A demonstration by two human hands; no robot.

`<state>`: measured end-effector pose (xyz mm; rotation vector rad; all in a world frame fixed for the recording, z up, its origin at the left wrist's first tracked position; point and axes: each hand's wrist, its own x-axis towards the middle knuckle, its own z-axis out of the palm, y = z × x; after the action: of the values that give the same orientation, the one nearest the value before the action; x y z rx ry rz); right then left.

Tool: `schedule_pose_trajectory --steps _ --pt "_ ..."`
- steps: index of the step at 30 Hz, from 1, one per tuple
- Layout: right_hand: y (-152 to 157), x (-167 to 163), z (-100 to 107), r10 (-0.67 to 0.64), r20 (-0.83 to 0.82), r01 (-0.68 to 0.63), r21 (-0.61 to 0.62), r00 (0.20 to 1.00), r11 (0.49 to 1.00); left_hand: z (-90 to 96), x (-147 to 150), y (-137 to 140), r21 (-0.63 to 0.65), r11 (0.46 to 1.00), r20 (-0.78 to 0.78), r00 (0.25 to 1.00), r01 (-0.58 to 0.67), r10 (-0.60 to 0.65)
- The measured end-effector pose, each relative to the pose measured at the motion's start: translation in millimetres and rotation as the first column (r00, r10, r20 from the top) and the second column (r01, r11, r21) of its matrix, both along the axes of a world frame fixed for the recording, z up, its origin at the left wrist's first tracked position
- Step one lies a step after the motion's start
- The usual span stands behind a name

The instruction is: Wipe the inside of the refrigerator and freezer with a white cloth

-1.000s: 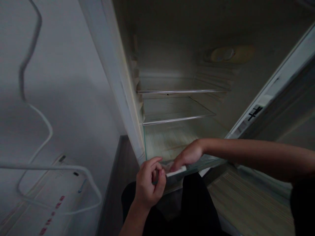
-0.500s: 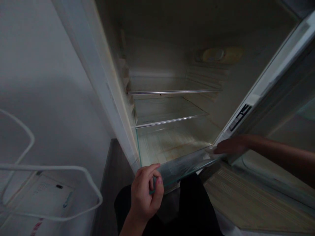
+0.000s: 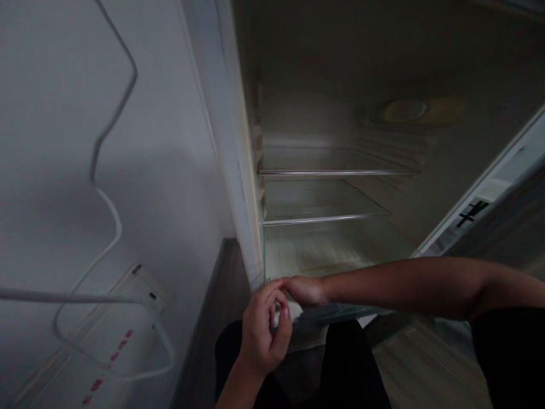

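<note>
A glass panel (image 3: 336,313) sticks out from the bottom of an open refrigerator (image 3: 244,187), over my knees. My left hand (image 3: 264,326) is closed round its front left corner, fingers curled over the edge. Right up against it, my right hand (image 3: 303,289) reaches across from the right at that same corner, with its fingertips hidden behind my left hand. A crumpled white wipe (image 3: 292,311) shows below the right hand, beside my left fingers; whether it is tissue or cloth I cannot tell.
Above are two glass shelves with metal front strips (image 3: 327,220). A yellowish lamp cover (image 3: 421,111) is on the inner wall. The open door (image 3: 511,227) stands at right. On the left are a white cable (image 3: 114,218) and a white box with red print (image 3: 121,346).
My right hand has swept left along the glass panel with the white wipe, from its right end to my left hand. My left hand keeps its grip. The view has shifted left.
</note>
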<state>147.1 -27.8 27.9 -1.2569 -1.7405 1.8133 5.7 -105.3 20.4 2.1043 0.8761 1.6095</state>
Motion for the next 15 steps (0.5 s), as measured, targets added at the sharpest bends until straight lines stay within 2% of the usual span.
schedule_pose_trajectory --steps 2,3,5,6,7,8,9,10,11,13,15 --pt "18 -6 2 -0.182 0.033 0.18 0.053 0.983 0.982 0.2 0 0 0.002 1.0 -0.026 1.0 -0.006 0.006" --pt "32 -10 4 -0.244 0.043 0.237 0.124 0.969 0.964 0.6 0 -1 0.007 1.0 -0.034 0.999 -0.01 0.01" --pt "64 -15 6 -0.288 0.042 0.251 0.38 0.957 0.89 1.6 1 -2 0.007 1.0 -0.042 0.999 -0.023 0.023" --pt "80 -15 6 -0.272 0.065 0.193 0.55 0.96 0.813 2.0 1 -2 0.003 1.0 -0.043 0.999 -0.03 0.03" --pt "95 -14 4 -0.248 0.125 0.089 0.707 0.961 0.702 2.2 1 -3 -0.002 0.999 -0.045 0.998 -0.035 0.035" --pt "108 -10 1 -0.234 0.22 -0.046 0.813 0.947 0.581 2.4 1 -3 -0.006 0.999 -0.044 0.998 -0.041 0.04" --pt "118 -5 -3 -0.238 0.327 -0.186 0.863 0.915 0.47 2.4 1 -4 -0.01 0.999 -0.044 0.998 -0.044 0.044" --pt "127 3 -6 -0.253 0.433 -0.316 0.863 0.865 0.394 2.3 1 -4 -0.011 0.999 -0.044 0.998 -0.047 0.046" --pt "133 12 -8 -0.269 0.524 -0.424 0.835 0.808 0.352 2.2 1 -4 -0.012 0.999 -0.045 0.998 -0.047 0.047" --pt "143 32 -6 -0.26 0.641 -0.562 0.763 0.722 0.32 2.2 1 -4 -0.017 0.999 -0.048 0.998 -0.047 0.046" --pt "150 55 4 -0.187 0.694 -0.626 0.713 0.696 0.315 2.4 0 -3 -0.025 0.999 -0.053 0.998 -0.046 0.045"
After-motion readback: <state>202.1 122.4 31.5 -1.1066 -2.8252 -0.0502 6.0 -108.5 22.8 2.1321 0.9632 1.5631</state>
